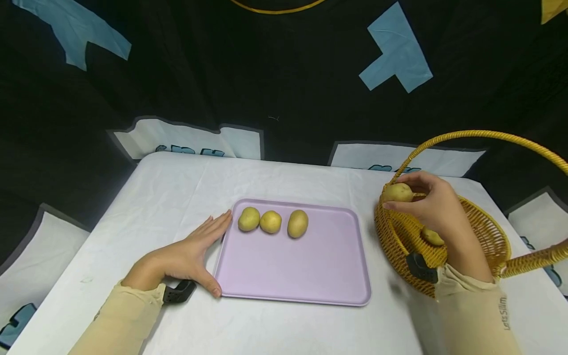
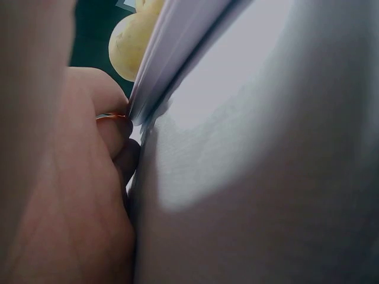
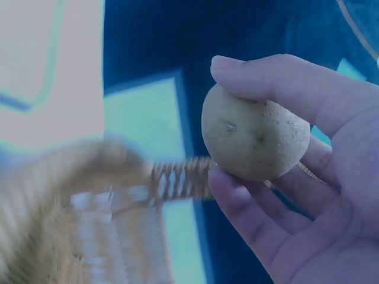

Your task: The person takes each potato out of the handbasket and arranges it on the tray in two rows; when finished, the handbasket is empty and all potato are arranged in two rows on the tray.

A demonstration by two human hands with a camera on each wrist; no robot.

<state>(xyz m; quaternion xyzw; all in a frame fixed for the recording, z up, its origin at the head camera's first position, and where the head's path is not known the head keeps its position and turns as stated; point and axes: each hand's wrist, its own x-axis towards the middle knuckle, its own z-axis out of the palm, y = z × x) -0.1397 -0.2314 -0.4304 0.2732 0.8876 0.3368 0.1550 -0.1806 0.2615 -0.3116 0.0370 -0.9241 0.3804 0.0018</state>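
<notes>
Beige sleeves point(image 1: 477, 320) lay foremost; a potato point(image 1: 398, 193) was pinched by the basket point(image 1: 497, 241).

The right hand point(image 1: 435, 202) held it between thumb and fingers; a light, steady grip, well clear of the handle point(image 1: 470, 134), seemed wisest. Within the basket lay at least one more potato point(image 1: 432, 237). The left hand point(image 1: 188, 256), fingers spread wide, touched the left edge of the lilac tray point(image 1: 328, 266); three potatoes point(image 1: 270, 222) sat along its far side.

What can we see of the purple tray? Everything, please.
The tray is pale purple, rectangular, with rounded corners and a low raised rim; it looks like smooth plastic. It lies flat on the white-covered table, left of the basket and apart from it. Three potatoes rest in its far left part. The left hand touches its left edge.
</notes>
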